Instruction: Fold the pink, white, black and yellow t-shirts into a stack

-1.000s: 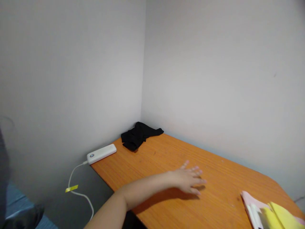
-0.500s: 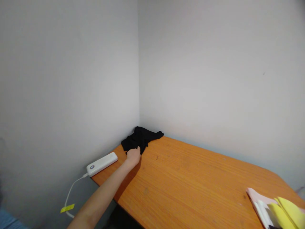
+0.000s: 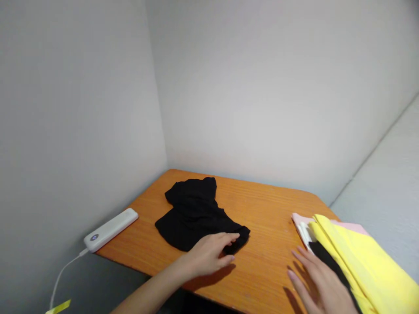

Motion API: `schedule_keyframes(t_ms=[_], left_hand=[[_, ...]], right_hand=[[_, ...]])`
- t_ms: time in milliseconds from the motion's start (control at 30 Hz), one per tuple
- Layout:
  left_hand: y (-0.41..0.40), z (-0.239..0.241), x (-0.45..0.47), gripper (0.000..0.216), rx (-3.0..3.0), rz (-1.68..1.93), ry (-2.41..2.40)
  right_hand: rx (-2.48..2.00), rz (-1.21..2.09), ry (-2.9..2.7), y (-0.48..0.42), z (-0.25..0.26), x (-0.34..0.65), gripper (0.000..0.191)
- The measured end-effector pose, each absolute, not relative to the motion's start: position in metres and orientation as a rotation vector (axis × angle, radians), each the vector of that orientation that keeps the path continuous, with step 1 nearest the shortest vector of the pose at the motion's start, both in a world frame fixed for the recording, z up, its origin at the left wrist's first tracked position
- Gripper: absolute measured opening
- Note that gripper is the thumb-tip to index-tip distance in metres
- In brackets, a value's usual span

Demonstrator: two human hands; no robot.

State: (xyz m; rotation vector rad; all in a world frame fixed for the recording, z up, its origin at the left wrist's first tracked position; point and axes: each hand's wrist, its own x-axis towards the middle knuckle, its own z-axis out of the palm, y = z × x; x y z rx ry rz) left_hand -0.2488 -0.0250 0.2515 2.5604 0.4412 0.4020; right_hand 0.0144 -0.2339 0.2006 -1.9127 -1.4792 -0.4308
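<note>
A crumpled black cloth garment point(image 3: 193, 213) lies spread on the wooden table, its lower right end beside my left hand point(image 3: 211, 255). That hand hovers at the garment's near edge with thumb and fingers apart, and nothing shows between them. My right hand point(image 3: 319, 283) is at the lower right, fingers spread and holding nothing, close to a pile of folded cloths. In the pile I see a yellow cloth point(image 3: 363, 266), a pink cloth point(image 3: 352, 226), a white cloth point(image 3: 304, 234) and a black cloth point(image 3: 329, 259).
On the table's left edge rests a white power bank point(image 3: 111, 229) with a white cable point(image 3: 62, 272) hanging down, a yellow tag on it. Grey walls point(image 3: 262, 87) stand behind and to the left of the wooden table point(image 3: 262, 266).
The black garment has come from the far corner towards the middle and lies more spread out. My left hand has opened away from it. My right hand has entered view; the camera has turned right.
</note>
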Motion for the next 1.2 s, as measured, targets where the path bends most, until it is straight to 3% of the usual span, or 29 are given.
schedule_keyframes(t_ms=[233,300,467,533,733,967,1200], left_hand=[[-0.023,0.228,-0.289,0.081,2.567,0.327,0.699],[-0.024,0.217,-0.296,0.075,2.559,0.336,0.772],[-0.025,0.203,-0.303,0.025,2.583,0.484,0.823],[-0.024,0.203,-0.304,0.017,2.596,0.518,0.805],[-0.018,0.210,-0.310,0.023,2.523,0.666,0.832],[0.003,0.232,-0.334,0.031,2.394,0.907,1.096],[0.000,0.266,-0.349,0.017,2.482,0.585,0.654]], right_hand=[[-2.143,-0.100,-1.308,-0.199,0.171,-0.036,0.059],[-2.173,-0.078,-1.281,-0.190,0.171,-0.040,0.056],[-2.223,-0.098,-1.271,-0.159,0.177,-0.048,0.053],[-2.220,-0.123,-1.263,-0.148,0.178,-0.049,0.047],[-2.013,-0.023,-1.255,-0.132,0.180,-0.043,0.017],[-1.706,0.132,-1.100,-0.137,0.220,-0.047,0.016],[-1.684,-0.246,-1.142,-0.164,0.266,-0.044,0.021]])
